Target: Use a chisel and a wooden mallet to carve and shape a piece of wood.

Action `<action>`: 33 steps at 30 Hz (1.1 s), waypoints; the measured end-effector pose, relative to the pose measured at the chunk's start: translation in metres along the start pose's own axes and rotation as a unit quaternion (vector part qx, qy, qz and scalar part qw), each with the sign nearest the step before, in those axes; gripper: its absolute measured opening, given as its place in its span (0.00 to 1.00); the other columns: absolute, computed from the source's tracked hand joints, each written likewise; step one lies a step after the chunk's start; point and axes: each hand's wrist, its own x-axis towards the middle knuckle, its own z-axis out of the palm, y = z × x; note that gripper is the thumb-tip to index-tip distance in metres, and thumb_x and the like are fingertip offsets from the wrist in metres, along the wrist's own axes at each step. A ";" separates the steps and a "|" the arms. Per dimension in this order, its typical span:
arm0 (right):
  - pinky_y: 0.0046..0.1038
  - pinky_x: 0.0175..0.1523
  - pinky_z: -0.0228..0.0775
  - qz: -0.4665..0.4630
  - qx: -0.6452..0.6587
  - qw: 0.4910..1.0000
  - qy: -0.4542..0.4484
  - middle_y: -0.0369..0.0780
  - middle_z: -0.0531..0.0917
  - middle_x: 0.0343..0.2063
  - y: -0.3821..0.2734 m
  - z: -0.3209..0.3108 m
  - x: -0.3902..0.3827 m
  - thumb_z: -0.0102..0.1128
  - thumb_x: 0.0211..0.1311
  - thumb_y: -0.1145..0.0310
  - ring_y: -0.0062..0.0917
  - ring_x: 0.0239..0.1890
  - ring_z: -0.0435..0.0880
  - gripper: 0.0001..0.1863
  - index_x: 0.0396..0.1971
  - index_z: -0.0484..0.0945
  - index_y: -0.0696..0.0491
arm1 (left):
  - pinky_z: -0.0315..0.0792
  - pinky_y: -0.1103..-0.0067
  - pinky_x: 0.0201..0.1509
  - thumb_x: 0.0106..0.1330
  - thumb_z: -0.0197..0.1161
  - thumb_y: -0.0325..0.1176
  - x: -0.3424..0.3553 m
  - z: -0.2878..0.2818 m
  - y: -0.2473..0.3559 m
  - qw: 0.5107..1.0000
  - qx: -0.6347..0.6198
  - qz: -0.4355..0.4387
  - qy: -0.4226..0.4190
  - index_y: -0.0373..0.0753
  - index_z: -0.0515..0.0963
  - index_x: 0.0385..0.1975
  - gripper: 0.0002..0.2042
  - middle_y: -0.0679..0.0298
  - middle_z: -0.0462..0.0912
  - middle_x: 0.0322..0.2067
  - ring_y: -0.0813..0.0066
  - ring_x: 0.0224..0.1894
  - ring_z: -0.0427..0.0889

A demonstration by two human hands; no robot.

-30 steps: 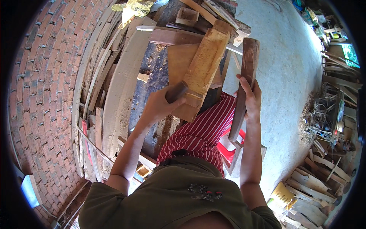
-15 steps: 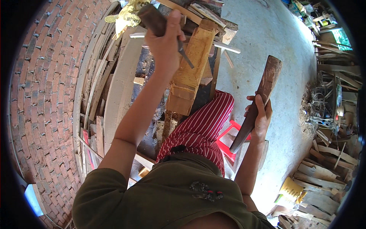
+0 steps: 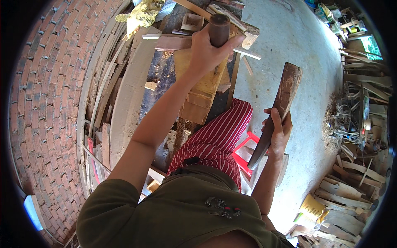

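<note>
My left hand [image 3: 205, 53] is wrapped round the dark wooden handle of a chisel [image 3: 219, 32]. The handle's round butt faces up, and the hand hides the blade. Beneath it lies a thick yellowish-brown wooden block [image 3: 197, 108], sloping away from my knees; whether the blade touches it I cannot tell. Off to the right, my right hand [image 3: 281, 134] grips a long wooden mallet [image 3: 288, 84], club-shaped and without a separate head. Its thick, worn end points up and away, its narrow dark end toward me. The mallet is well apart from the chisel.
My leg in red striped trousers [image 3: 219, 132] is beside the block, with a red stool [image 3: 244, 155] to its right. Offcuts and a small wooden box [image 3: 193, 22] lie beyond. Planks [image 3: 134, 82] line the brick wall [image 3: 45, 103]; more wood [image 3: 343, 188] is stacked at right.
My left hand has moved right over the block and turned the chisel from slanted to nearly upright, hiding its blade. The mallet has shifted slightly left in my right hand.
</note>
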 end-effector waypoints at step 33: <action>0.20 0.29 0.63 -0.219 -0.083 0.972 -0.014 0.36 0.75 0.23 -0.105 0.032 -0.022 0.63 0.66 0.57 0.17 0.23 0.72 0.26 0.53 0.69 0.62 | 0.73 0.70 0.29 0.43 0.76 0.35 -0.045 0.069 0.009 0.991 0.026 0.123 -0.034 0.44 0.77 0.32 0.17 0.63 0.80 0.27 0.60 0.25 0.82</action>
